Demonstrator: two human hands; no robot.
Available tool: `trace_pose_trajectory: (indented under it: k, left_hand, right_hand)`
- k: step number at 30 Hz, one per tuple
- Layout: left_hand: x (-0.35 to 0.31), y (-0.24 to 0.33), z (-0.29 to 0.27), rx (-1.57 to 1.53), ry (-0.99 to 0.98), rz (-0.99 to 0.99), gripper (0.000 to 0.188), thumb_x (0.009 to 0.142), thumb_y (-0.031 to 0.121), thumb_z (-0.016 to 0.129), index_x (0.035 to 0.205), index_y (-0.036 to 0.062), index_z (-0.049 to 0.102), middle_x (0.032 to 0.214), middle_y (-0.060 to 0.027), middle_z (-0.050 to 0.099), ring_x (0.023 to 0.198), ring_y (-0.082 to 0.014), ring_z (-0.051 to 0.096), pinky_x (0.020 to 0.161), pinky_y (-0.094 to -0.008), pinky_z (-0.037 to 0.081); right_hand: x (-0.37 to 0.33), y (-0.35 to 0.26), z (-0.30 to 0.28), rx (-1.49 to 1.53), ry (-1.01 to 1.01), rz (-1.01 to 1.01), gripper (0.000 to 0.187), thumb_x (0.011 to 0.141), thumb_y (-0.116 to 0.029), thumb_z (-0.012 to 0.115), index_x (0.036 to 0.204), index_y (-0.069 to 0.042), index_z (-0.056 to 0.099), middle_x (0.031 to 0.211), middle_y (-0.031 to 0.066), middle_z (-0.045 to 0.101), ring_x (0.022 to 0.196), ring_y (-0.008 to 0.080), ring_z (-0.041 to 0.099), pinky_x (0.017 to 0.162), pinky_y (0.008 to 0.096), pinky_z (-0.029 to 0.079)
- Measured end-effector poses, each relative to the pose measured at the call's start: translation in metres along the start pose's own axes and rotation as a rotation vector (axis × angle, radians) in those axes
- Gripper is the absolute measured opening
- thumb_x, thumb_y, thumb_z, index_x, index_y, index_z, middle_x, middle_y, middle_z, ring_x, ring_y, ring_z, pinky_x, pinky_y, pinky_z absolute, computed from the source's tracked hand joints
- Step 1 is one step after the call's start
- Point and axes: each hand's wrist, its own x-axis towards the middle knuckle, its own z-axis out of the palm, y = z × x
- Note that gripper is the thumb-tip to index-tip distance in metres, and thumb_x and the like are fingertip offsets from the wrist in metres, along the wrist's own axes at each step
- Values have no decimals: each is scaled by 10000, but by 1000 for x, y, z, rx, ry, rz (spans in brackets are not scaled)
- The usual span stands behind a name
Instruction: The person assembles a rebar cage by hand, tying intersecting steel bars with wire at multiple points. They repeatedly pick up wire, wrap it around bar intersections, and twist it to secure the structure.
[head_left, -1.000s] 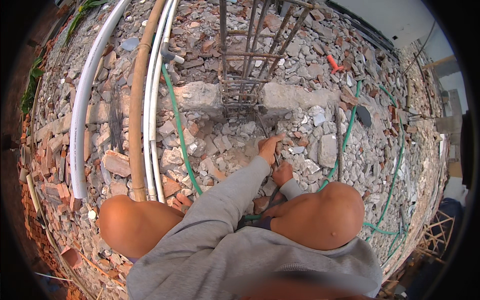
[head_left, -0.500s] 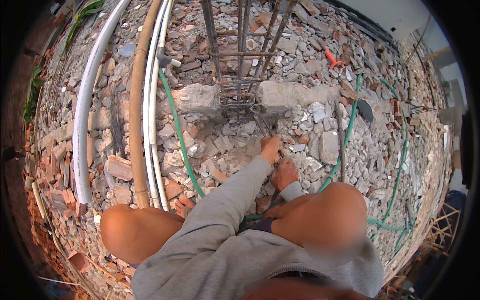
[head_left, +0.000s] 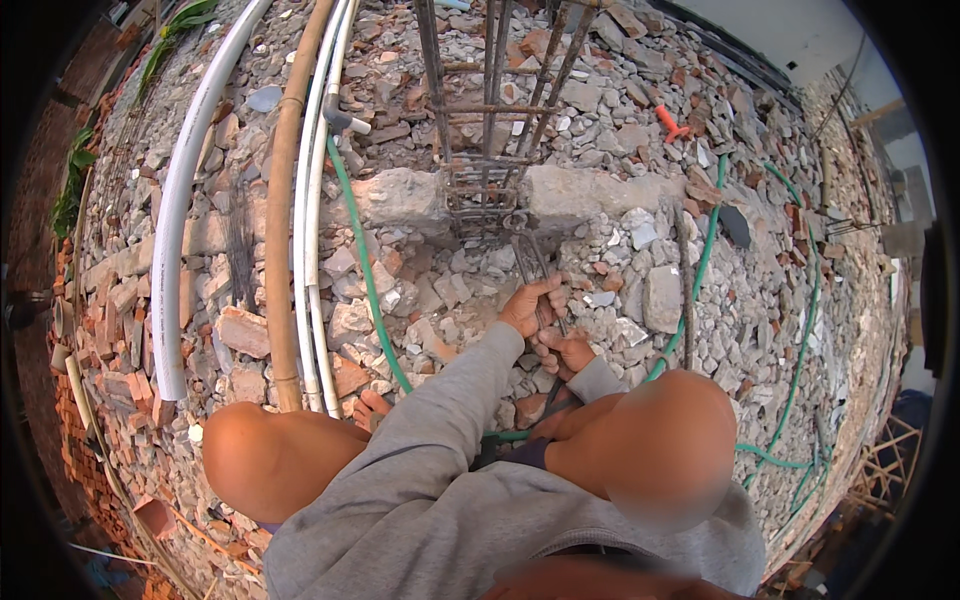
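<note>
Two dark, slender lengths of metal rod (head_left: 521, 262) are held near the middle of the view, slanted from the foot of the steel cage down toward the body; whether they are joined as one bent piece cannot be told. They are gripped by the left hand (head_left: 528, 306), its fingers closed narrowly around them. Just below and to the right, the lower stretch of the metal is held in the curled fingers of the right hand (head_left: 566, 352). Beyond the rod tips, a rusty upright cage of steel reinforcing bars (head_left: 488, 110) is flanked on both sides by a rough, pale concrete beam (head_left: 610, 192). The ground is covered with broken grey and reddish rubble (head_left: 430, 340), and a squarish grey concrete chunk (head_left: 662, 298) is seen right of the hands. To the left, a green flexible hose (head_left: 368, 270), slim white plastic pipes (head_left: 305, 200), a tan bamboo pole (head_left: 282, 200) and a thick whitish plastic pipe (head_left: 170, 290) are laid across the rubble. An orange-red plastic piece (head_left: 671, 123) is seen farther off, right of the cage.
</note>
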Motion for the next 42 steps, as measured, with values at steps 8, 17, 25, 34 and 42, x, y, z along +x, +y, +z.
trace_pose_trajectory:
  k: [8, 17, 25, 34, 42]
  left_hand:
    - [43, -29, 19, 489, 686, 149, 170, 970, 142, 734, 1004, -19, 694, 779, -71, 638, 560, -185, 565, 460, -365, 458]
    - [3, 19, 7, -18, 174, 156, 441, 937, 264, 812, 1283, 92, 599, 1207, -121, 702, 1094, -278, 697, 832, -509, 623]
    - [8, 54, 23, 254, 246, 230, 481, 931, 378, 777, 1286, 129, 570, 1178, -114, 686, 1085, -299, 668, 920, -562, 559]
    - [5, 57, 7, 260, 292, 260, 502, 1036, 413, 564, 1361, 32, 555, 1298, -171, 633, 1187, -374, 584, 1040, -565, 468]
    - [-16, 18, 24, -125, -197, 150, 363, 1071, 256, 560, 1309, -13, 615, 682, -2, 549, 653, -181, 571, 660, -359, 512]
  right_hand:
    - [5, 16, 29, -1151, 786, -301, 243, 909, -188, 686, 1020, 28, 672, 940, 256, 725, 870, 462, 703, 796, 592, 543]
    - [-8, -7, -7, 510, -214, 29, 283, 971, -276, 781, 1080, -36, 677, 789, 11, 669, 670, 89, 640, 513, 260, 449]
    - [-3, -11, 11, 491, -229, -94, 350, 920, -235, 803, 1128, 20, 683, 804, 59, 683, 484, 140, 525, 468, 270, 428]
    - [4, -18, 22, 723, -456, 77, 335, 980, -248, 623, 1099, 62, 670, 738, 129, 651, 611, 217, 577, 602, 357, 470]
    - [-59, -23, -20, 176, -741, 53, 465, 1019, -248, 647, 1358, 64, 582, 846, 91, 683, 665, 181, 618, 670, 329, 500]
